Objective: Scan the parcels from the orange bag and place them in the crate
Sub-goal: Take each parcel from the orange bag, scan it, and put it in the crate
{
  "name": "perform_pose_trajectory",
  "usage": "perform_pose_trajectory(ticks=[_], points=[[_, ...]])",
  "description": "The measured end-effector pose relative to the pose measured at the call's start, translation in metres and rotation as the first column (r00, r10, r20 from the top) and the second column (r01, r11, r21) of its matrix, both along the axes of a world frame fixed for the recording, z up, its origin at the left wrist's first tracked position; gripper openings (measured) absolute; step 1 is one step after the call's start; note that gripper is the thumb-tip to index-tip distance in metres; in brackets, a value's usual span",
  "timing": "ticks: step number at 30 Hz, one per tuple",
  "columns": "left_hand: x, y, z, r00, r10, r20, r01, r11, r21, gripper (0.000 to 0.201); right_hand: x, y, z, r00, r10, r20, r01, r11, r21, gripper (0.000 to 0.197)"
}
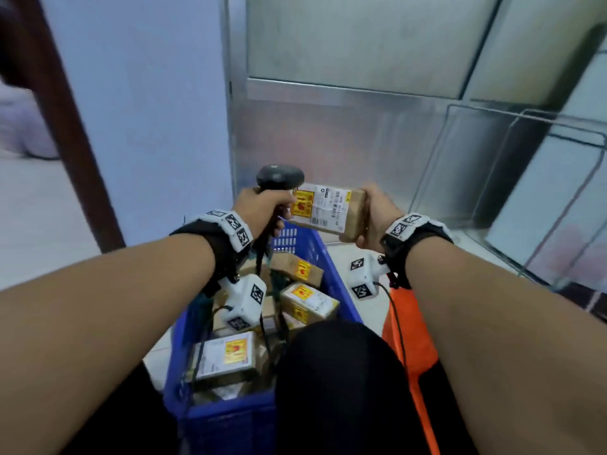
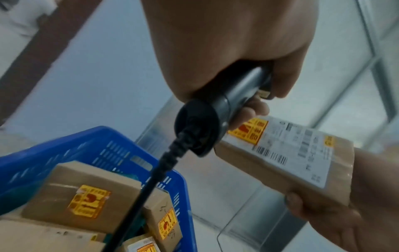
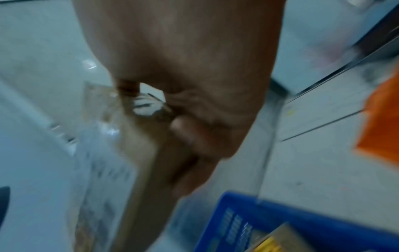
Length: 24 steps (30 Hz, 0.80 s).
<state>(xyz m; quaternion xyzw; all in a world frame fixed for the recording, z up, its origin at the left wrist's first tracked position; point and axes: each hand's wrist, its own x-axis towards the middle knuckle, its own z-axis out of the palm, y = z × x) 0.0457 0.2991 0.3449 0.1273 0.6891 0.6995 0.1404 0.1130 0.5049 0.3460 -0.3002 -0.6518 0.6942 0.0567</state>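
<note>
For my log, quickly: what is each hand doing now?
Left hand: grips the scanner.
Right hand: holds the parcel.

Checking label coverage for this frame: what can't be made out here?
- Label text on the held parcel: too blurred in every view.
- Scanner window: faces away in head view; left hand covers it in left wrist view.
- Orange bag contents: behind the right arm, head view.
- Right hand grip: motion blur, right wrist view.

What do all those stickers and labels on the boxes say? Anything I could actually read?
White label on held parcel: barcodes and print, too blurred to read.
Yellow sticker on it: red symbol, text unreadable.
Yellow stickers on crate parcels: unreadable.
Square black-and-white markers on wristbands: patterns, no words.
</note>
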Motion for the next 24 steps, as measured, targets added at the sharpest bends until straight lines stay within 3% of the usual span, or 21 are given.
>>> perform_pose_trajectory(ticks=[4,8,11,17,24], points=[[-0.029,-0.043,-0.048,0.980,0.123,0.157,-0.150,0.973,0.175,0.022,-0.053,-0.042,0.000,0.999,0.048,-0.008,-0.048,0.997,0.059,0.045],[-0.050,-0.054,-0.089,0.944,0.172,0.280,-0.227,0.958,0.177,0.022,-0.081,-0.064,-0.050,1.000,0.012,-0.017,-0.013,1.000,-0.013,0.047],[-0.059,-0.041,-0.081,0.962,0.102,0.255,-0.156,0.967,0.202,0.020,-0.097,-0.075,-0.088,0.999,0.029,0.032,-0.027,0.997,-0.072,0.051],[-0.064,-0.025,-0.075,0.977,0.073,0.198,-0.098,0.988,0.116,0.013,-0.110,-0.064,-0.097,0.998,0.006,0.055,0.002,0.990,-0.142,0.061],[-0.066,-0.026,-0.076,0.975,-0.140,0.172,0.143,0.990,-0.007,0.014,-0.098,-0.043,-0.103,0.993,-0.097,0.059,0.105,0.983,-0.149,0.051]])
